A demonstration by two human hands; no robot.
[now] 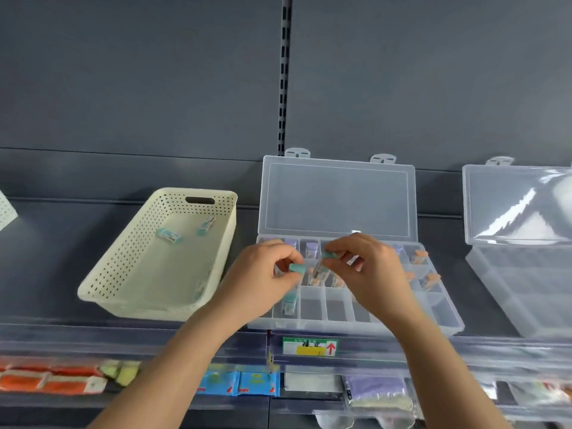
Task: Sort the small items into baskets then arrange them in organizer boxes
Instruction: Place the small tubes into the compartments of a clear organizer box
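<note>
A clear organizer box (445, 323) lies open on the dark shelf, its lid (337, 196) propped up behind. Purple-capped and orange-capped items fill its far compartments; one teal-capped item (289, 300) lies in a near left compartment. My left hand (263, 280) pinches a teal-capped item (297, 268) above the box's left side. My right hand (368, 267) pinches another teal-capped item (330, 255) over the middle. To the left stands a cream perforated basket (130, 261) holding teal items (168, 236), one near its far wall (206, 226).
A second clear organizer box (526, 292) stands open at the right. The corner of a white basket (6, 209) shows at the far left. A price label (309, 346) sits on the shelf edge. Packets in orange (46, 379), blue (244, 383) and purple lie on the shelf below.
</note>
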